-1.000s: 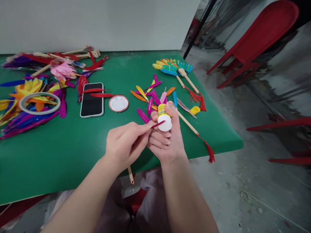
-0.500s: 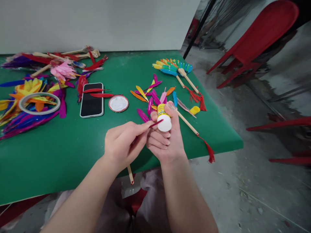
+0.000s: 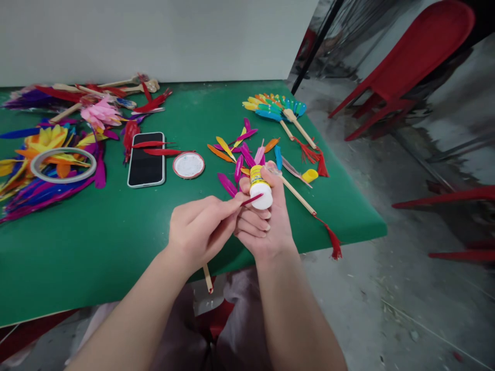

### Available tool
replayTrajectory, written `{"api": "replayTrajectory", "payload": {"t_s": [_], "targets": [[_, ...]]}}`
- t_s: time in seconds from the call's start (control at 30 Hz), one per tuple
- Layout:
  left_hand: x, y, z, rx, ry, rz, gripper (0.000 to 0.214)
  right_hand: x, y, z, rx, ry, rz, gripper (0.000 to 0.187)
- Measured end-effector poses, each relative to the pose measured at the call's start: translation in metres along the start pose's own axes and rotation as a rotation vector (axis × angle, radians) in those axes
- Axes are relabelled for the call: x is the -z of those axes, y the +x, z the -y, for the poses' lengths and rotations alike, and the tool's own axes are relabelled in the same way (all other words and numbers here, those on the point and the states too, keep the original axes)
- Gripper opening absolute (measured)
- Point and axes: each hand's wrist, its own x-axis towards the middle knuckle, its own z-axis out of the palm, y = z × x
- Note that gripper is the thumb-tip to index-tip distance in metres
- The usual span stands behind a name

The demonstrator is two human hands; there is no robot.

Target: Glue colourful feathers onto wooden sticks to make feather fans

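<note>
In my right hand is a small glue bottle with a yellow label, its white end facing me. My left hand pinches a dark red feather between thumb and fingers. The feather's tip lies across the bottle's white end; I cannot tell whether it touches. Beyond my hands lie magenta feathers with orange and yellow ones. A wooden stick shows below my left hand at the table edge. To the right lies a tasselled wooden handle, its upper end partly hidden by my right hand.
On the green table are a phone with red feathers across it, a round lid, a tape roll on a feather pile, a yellow cap and feather fans. A red chair stands right.
My left hand has shifted slightly right, and the feather's tip has slid a little further across the bottle's white end. My right hand stays almost still.
</note>
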Motion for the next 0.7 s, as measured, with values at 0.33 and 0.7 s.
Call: {"api": "replayTrajectory", "payload": {"t_s": [0.33, 0.7], "targets": [[-0.0001, -0.0010, 0.0015, -0.039, -0.002, 0.073, 0.013, -0.0037, -0.0007, 0.0010, 0.031, -0.037, -0.116, 0.049], [0.0040, -0.0009, 0.0028, 0.004, 0.007, 0.074, 0.015, -0.0046, 0.0006, 0.0003, 0.015, -0.010, -0.137, 0.055]]}}
